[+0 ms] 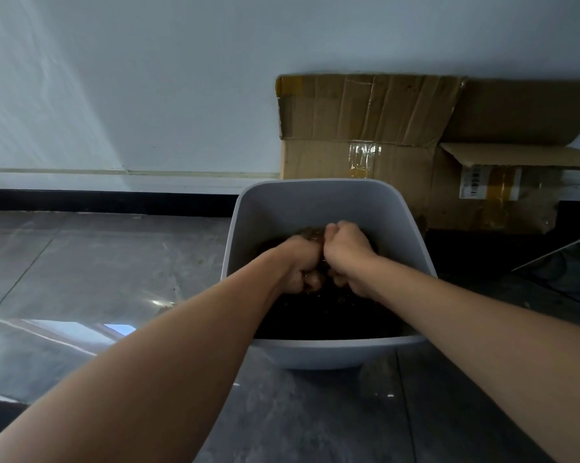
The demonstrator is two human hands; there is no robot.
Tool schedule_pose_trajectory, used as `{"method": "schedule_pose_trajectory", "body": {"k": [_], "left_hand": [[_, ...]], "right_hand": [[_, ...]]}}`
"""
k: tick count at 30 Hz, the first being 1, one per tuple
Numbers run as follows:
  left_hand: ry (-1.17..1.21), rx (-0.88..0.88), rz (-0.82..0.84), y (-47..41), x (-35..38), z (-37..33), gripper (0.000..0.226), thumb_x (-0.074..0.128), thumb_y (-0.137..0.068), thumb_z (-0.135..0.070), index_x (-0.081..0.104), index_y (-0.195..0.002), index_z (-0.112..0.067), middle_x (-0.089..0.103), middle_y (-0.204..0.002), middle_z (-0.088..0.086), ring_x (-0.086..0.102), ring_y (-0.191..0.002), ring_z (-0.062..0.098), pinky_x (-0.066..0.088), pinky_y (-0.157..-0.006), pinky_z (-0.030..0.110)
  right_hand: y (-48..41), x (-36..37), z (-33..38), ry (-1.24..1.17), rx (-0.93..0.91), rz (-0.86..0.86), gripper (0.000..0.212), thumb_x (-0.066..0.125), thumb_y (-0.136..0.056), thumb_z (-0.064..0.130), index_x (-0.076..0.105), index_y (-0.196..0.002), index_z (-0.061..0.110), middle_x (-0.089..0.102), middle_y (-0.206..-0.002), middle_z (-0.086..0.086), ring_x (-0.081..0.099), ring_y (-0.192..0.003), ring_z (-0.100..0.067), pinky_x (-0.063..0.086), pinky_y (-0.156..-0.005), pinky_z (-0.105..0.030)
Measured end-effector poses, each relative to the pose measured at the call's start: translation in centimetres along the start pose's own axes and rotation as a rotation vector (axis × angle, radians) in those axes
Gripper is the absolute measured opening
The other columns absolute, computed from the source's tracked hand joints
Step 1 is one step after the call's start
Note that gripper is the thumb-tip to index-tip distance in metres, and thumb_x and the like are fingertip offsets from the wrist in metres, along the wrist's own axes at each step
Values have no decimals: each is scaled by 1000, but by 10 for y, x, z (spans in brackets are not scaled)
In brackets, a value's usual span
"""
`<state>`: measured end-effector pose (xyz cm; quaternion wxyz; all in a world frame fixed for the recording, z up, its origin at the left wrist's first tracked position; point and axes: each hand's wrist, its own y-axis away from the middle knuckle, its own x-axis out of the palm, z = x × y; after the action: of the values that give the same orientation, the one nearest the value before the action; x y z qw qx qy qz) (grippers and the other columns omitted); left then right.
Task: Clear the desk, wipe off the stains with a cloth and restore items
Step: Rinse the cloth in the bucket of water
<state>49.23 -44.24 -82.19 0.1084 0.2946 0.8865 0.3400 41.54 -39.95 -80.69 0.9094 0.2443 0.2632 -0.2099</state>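
A white plastic basin stands on the dark floor and holds dark water. Inside it, my left hand and my right hand are both clenched side by side round a wet brown cloth. Only a bunched bit of the cloth shows above and between my fists; the remainder is hidden inside them. Both forearms reach in over the basin's near rim. No desk is in view.
A flattened cardboard box leans against the white wall right behind the basin. A black skirting strip runs along the wall's foot. Grey floor tiles spread to the left. A dark slanted panel sits at the right edge.
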Motion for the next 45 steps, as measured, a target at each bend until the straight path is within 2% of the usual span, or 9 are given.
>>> {"method": "schedule_pose_trajectory", "body": {"k": [6, 12, 17, 22, 27, 32, 36, 40, 45], "left_hand": [[-407, -88, -15, 6, -13, 2, 7, 59, -93, -13, 55, -97, -9, 56, -69, 6, 43, -44, 11, 31, -37, 18], [-1075, 79, -104, -9, -9, 18, 38, 62, -92, -17, 54, -128, -13, 59, -126, 10, 59, -111, 30, 50, -95, 37], [-419, -200, 40, -5, -8, 8, 34, 53, -101, -30, 58, -122, -5, 64, -117, 15, 63, -105, 32, 52, -93, 43], [36, -177, -41, 4, -3, 0, 44, 30, -106, -38, 55, -86, -8, 59, -51, 8, 57, -40, 18, 43, -47, 20], [27, -101, -29, 10, -1, -1, 33, 40, -104, -28, 53, -76, -17, 55, -47, -1, 52, -37, 10, 31, -35, 12], [-197, -77, -86, 2, -2, 6, 20, 47, -102, -25, 56, -86, -16, 55, -68, 1, 48, -53, 12, 31, -36, 16], [-604, 17, -272, -13, -4, 19, 27, 59, -93, -20, 59, -117, -9, 64, -108, 11, 62, -96, 26, 54, -83, 34], [-606, -68, -188, -35, -5, 27, 35, 58, -91, -21, 62, -124, -13, 63, -124, 13, 61, -108, 29, 52, -94, 37], [-374, -202, -56, -19, -9, 20, 17, 47, -102, -13, 60, -104, -2, 62, -82, 12, 58, -62, 21, 46, -40, 20]], "right_hand": [[-17, -21, -22, 584, -328, 238, 16, 36, -107, 25, 48, -106, 15, 55, -119, -15, 56, -107, -30, 41, -87, -38], [-19, -9, -33, 1019, -187, 510, 72, 53, -98, 11, 12, -157, 11, 7, -159, -20, 22, -144, -43, 25, -119, -50], [-21, -7, -28, 610, -32, 548, 31, 58, -97, 18, 56, -128, 14, 58, -123, -9, 56, -110, -28, 47, -96, -36], [-3, 9, -3, -214, 162, 180, 28, 46, -101, 23, 58, -84, 4, 61, -74, -14, 56, -56, -23, 43, -50, -24], [0, -2, 1, 86, -43, -12, 19, 34, -104, 22, 48, -106, 9, 60, -105, -16, 61, -89, -31, 49, -70, -34], [-16, -24, -20, 737, -281, 241, 27, 44, -100, 13, 39, -127, 14, 44, -132, -19, 56, -108, -33, 47, -96, -46], [-18, -12, -27, 1025, -186, 450, 62, 54, -96, 8, 25, -151, 14, 9, -152, -21, 41, -129, -44, 38, -110, -50], [-20, 1, -28, 905, -140, 502, 52, 56, -97, 13, 40, -146, 7, 34, -151, -21, 44, -132, -36, 38, -111, -40], [-12, 2, -15, 228, 35, 387, 20, 57, -97, 15, 65, -111, 2, 64, -97, -13, 63, -83, -27, 48, -61, -29]]}}
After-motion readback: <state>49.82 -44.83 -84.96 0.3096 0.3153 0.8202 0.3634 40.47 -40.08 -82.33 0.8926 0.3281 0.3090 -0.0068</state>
